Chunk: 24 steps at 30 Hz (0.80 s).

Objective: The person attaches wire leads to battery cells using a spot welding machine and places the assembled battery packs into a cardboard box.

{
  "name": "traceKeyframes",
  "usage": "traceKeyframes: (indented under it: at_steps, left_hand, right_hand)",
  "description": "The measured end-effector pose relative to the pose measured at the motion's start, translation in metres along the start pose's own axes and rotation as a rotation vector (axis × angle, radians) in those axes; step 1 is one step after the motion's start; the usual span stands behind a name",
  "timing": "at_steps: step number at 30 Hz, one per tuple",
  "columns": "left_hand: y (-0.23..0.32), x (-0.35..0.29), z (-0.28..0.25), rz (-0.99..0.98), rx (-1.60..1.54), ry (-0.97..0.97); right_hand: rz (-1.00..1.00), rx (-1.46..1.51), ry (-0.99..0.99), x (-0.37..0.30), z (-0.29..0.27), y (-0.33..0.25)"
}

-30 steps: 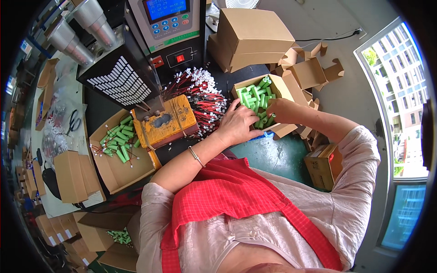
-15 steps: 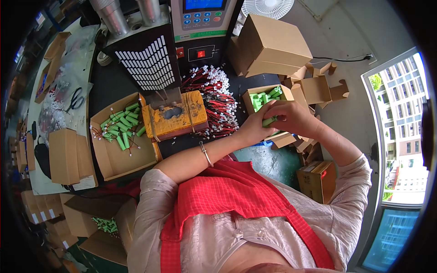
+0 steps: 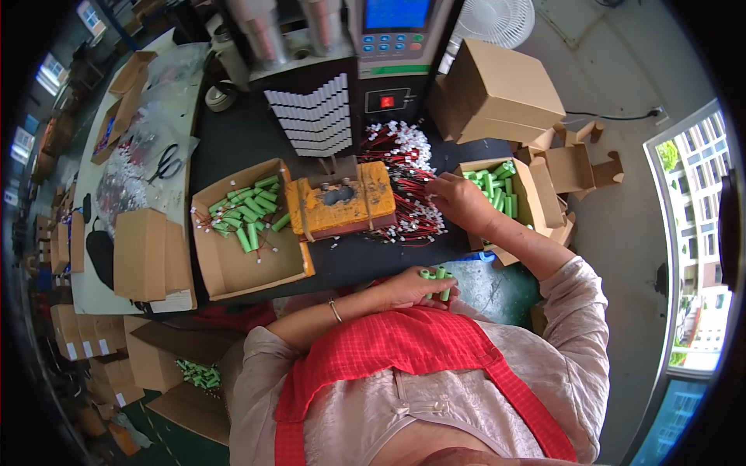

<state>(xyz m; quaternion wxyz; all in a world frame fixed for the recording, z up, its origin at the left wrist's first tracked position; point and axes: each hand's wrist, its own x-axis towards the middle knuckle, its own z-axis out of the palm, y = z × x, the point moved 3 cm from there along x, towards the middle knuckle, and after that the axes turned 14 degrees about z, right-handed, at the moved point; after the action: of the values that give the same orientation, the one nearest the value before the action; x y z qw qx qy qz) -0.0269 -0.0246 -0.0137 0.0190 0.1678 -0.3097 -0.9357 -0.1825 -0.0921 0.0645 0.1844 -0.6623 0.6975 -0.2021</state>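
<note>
at the far left, one pair of scissors (image 3: 166, 161) lay on a pale side counter (image 3: 93, 293), with one brown carton (image 3: 140, 252) nearer the person. lower down, one open box (image 3: 159, 357) held a heap of small green pieces (image 3: 200, 374), too small to count. on the black counter (image 3: 342, 260), one cardboard tray (image 3: 241, 283) carried a pile of wired cells (image 3: 252, 206), over a dozen green cylinders, overlapping too much for an exact count. behind stood one black machine (image 3: 311, 116) with two silver cylinders (image 3: 260, 31) at its top, one blue screen (image 3: 396, 14) and one red switch (image 3: 387, 102). beneath its tip sat one orange block (image 3: 361, 198), bound by two bands.

the left hand (image 3: 408, 289), low by the apron (image 3: 404, 338), was curled around at least three green cells (image 3: 440, 283). right of the block spread one bundle of red and black leads (image 3: 404, 155), its white connectors past counting. the right hand (image 3: 460, 203) had its bent fingers at the bundle's right edge; whether they gripped a lead could not be told. beside it, one open carton (image 3: 528, 206) held more green cylinders (image 3: 497, 182), partly hidden. behind stood one big cardboard box (image 3: 505, 85) and one white fan (image 3: 497, 19).
</note>
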Motion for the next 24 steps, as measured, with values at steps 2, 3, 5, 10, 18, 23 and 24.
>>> traceKeyframes:
  at_steps: [2, 3, 5, 10, 18, 23, 24]
  left_hand:
    - [-0.002, -0.003, -0.004, 0.019, 0.054, -0.004]
    - [-0.003, -0.007, -0.006, 0.053, 0.069, -0.025]
    - [-0.003, -0.008, -0.011, 0.099, 0.217, 0.007]
    - [0.020, -0.033, -0.019, 0.276, -0.004, 0.108]
    - [0.108, -0.083, -0.012, 0.700, 0.049, 0.410]
    - [0.125, -0.087, -0.015, 0.818, -0.032, 0.465]
    - [0.124, -0.087, -0.019, 0.812, -0.014, 0.477]
  right_hand:
    - [0.042, 0.055, -0.021, 0.001, -0.001, -0.003]
    - [0.064, 0.046, -0.042, 0.000, -0.001, -0.002]
    - [0.014, 0.017, 0.005, -0.005, -0.006, 0.001]
    - [0.145, -0.017, 0.032, -0.002, -0.038, -0.012]
    - [0.341, 0.590, -0.014, -0.041, -0.043, -0.037]
    - [0.285, 0.575, -0.101, -0.061, -0.008, -0.059]
    - [0.228, 0.544, -0.102, -0.061, -0.002, -0.064]
